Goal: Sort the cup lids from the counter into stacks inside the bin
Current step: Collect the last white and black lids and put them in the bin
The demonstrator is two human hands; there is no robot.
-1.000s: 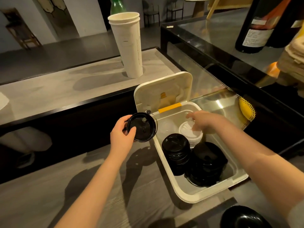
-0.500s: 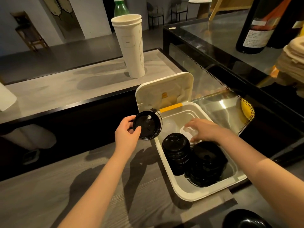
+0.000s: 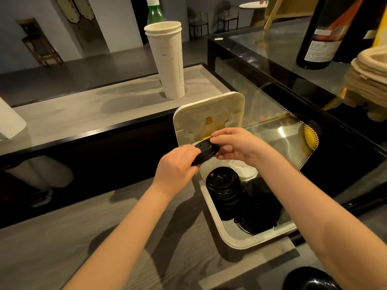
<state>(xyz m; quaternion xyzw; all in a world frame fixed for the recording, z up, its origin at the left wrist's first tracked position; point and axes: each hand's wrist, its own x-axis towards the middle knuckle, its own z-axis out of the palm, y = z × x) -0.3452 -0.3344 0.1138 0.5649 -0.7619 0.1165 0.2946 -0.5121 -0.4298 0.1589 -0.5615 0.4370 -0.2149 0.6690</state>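
Both hands meet on one black cup lid, held tilted above the bin's far left corner. My left hand grips its near edge. My right hand pinches its far edge with curled fingers. Below them sits the white bin, its hinged cover standing up at the back. Inside it are a tall stack of black lids, a lower stack of wider black lids to its right, and a stack of white lids, partly hidden behind my right wrist.
A tall stack of white paper cups stands on the raised grey ledge behind the bin. A glass display case runs along the right, with dark bottles on top. A black round object lies at the bottom right edge. The bin rests on the wooden counter.
My right hand left the white lids in the bin and rose to take the far edge of the black lid. My left hand moved the lid right and tilted it flatter.
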